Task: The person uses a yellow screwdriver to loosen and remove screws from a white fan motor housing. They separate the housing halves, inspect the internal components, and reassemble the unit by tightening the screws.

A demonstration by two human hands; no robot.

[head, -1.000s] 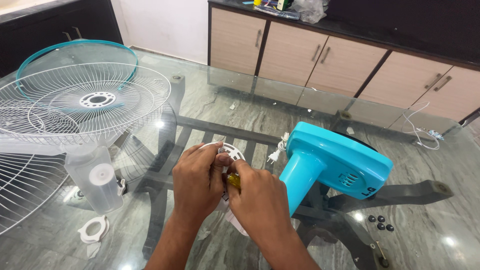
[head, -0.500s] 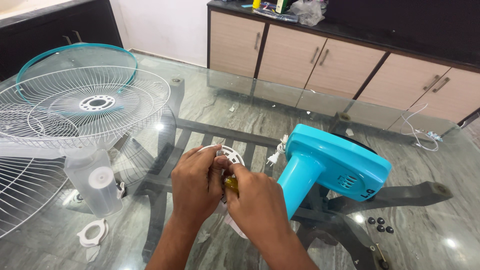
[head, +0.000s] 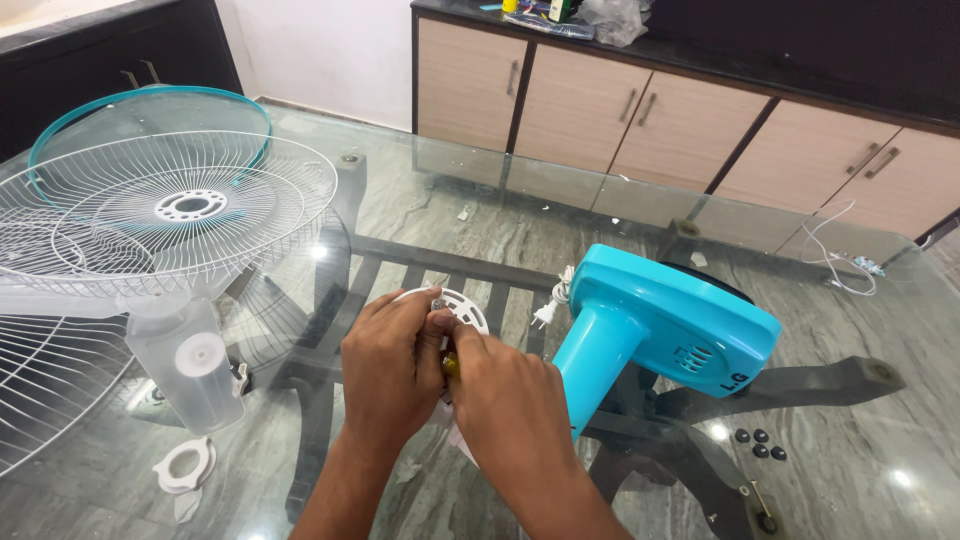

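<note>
- A glass table [head: 480, 215] carries everything; its dark frame and the grey stone floor show through the top
- To the left lies a white wire fan guard [head: 165, 215] with a teal-rimmed guard [head: 150, 105] behind it, and a second white guard [head: 45, 385] reaches off the left edge
- A clear fan blade hub [head: 190, 365] stands just in front of the guards, and a white plastic ring nut [head: 183, 466] lies on the glass near it
- To the right, just beside the hands, a teal fan motor housing [head: 665, 330] stands on its neck; a white plug [head: 548, 310] lies between it and the hands
- Small black screws [head: 758, 443] sit well to the right, on the near side of the housing
- Beige cabinets [head: 640, 110] run along the far wall
- The left hand [head: 392, 368] curls closed over a white round slotted part [head: 462, 308] in the middle of the table, fingers bent down on its rim and hiding most of it
- The right hand [head: 505, 400] lies beside the left, touching it, closed around a yellow-handled tool [head: 450, 366] of which only a sliver shows between the two hands
- Both forearms come up from the bottom edge, angled inward
</note>
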